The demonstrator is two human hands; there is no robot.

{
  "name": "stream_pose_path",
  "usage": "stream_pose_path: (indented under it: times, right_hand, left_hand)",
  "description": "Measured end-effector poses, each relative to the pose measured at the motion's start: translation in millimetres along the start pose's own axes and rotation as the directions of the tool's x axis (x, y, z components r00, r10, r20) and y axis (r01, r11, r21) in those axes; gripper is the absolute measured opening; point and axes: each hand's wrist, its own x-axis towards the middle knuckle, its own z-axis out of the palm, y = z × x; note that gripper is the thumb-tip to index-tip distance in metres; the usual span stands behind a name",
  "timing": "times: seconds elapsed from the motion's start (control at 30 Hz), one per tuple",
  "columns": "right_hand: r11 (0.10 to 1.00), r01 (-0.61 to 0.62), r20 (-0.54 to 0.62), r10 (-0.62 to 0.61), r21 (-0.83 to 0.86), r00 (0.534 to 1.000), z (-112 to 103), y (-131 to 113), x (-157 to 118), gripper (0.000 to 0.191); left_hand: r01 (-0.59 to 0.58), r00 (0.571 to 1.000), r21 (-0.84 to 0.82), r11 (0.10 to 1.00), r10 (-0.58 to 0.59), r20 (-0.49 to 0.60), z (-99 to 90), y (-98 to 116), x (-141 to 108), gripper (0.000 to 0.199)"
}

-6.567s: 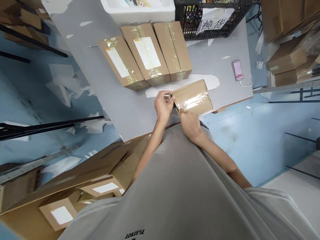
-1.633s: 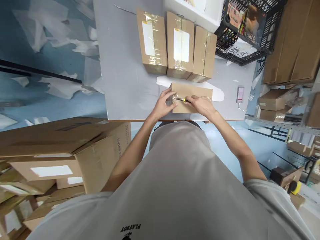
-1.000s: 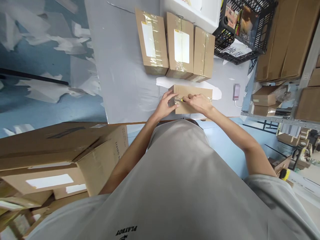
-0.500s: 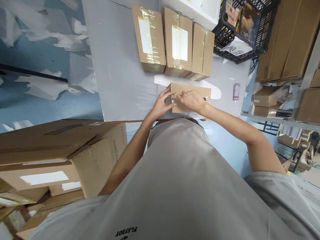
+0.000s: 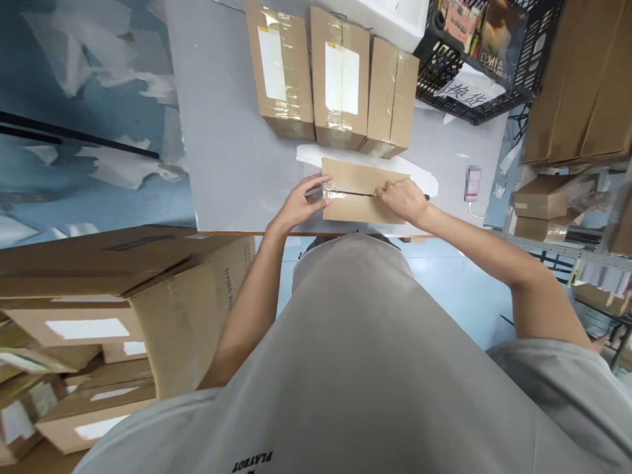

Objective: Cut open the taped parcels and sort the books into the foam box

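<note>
A small brown cardboard box (image 5: 358, 174) lies near the front edge of the grey table (image 5: 227, 158), with a dark seam running along its top and clear tape at its left end. My left hand (image 5: 302, 203) rests against that left end, fingers apart, thumb and fingertips touching the box. Over the seam toward the right, my right hand (image 5: 402, 199) is closed round a thin tool, mostly hidden in the fist; a dark end shows past the hand.
Three taped boxes (image 5: 340, 79) stand at the table's back beside a white container (image 5: 395, 20). A black crate (image 5: 459, 112) sits at back right. A phone (image 5: 473, 184) with a cable lies right. Large cartons (image 5: 178, 316) stand at lower left.
My right hand has moved right along the box top, and a dark open seam now shows to its left. My left hand still touches the left end.
</note>
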Motion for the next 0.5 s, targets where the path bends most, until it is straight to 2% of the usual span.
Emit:
stream_pose_path:
  times: [0.1, 0.23, 0.37, 0.5]
  right_hand:
    - [0.998, -0.061, 0.015, 0.061, 0.015, 0.998, 23.0, 30.3, -19.8, 0.046]
    - [0.994, -0.086, 0.021, 0.085, 0.06, 0.996, 51.6, 59.3, -37.7, 0.049]
    - [0.991, -0.086, 0.011, 0.085, 0.105, 0.996, 70.6, 78.9, -46.0, 0.052]
    - [0.99, -0.033, -0.023, 0.036, 0.134, 0.999, 85.5, 92.0, -43.8, 0.05]
  left_hand:
    - [0.03, 0.998, 0.01, 1.0, -0.029, -0.061, 5.1, 3.3, -0.4, 0.073]
    - [0.087, 0.981, 0.049, 0.995, -0.077, -0.176, 16.0, 9.8, -3.0, 0.064]
    - [0.133, 0.953, 0.07, 0.989, -0.108, -0.284, 29.0, 16.3, -4.1, 0.06]
    - [0.166, 0.912, 0.142, 0.976, -0.097, -0.398, 45.0, 22.5, -0.6, 0.048]
